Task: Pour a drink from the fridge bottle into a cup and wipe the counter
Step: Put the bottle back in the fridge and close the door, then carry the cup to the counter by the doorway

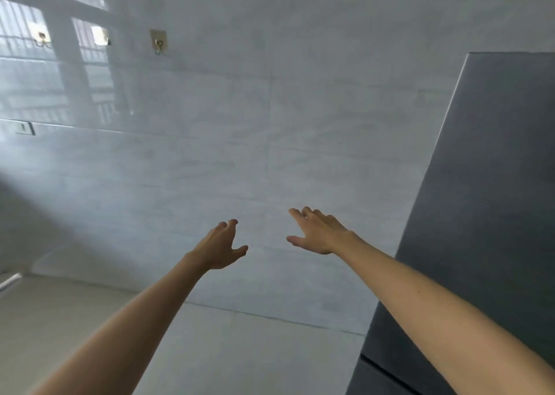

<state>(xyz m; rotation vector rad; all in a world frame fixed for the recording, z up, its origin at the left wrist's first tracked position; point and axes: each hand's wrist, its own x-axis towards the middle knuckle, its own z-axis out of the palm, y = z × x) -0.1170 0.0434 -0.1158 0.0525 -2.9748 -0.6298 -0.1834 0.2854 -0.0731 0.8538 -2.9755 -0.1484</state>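
Both my arms reach forward in front of a tiled wall. My left hand (223,246) is held out with its fingers loosely spread and holds nothing. My right hand (318,232) is also empty, fingers straight and apart, a little higher than the left. A dark grey fridge (486,202) stands at the right, its doors closed; my right forearm crosses in front of it. No bottle, cup or cloth is in view.
A glossy pale tiled wall (270,124) fills most of the view, with small metal hooks (158,45) high on the left and a wall socket (25,128) lower down. A beige floor (75,310) lies at the lower left.
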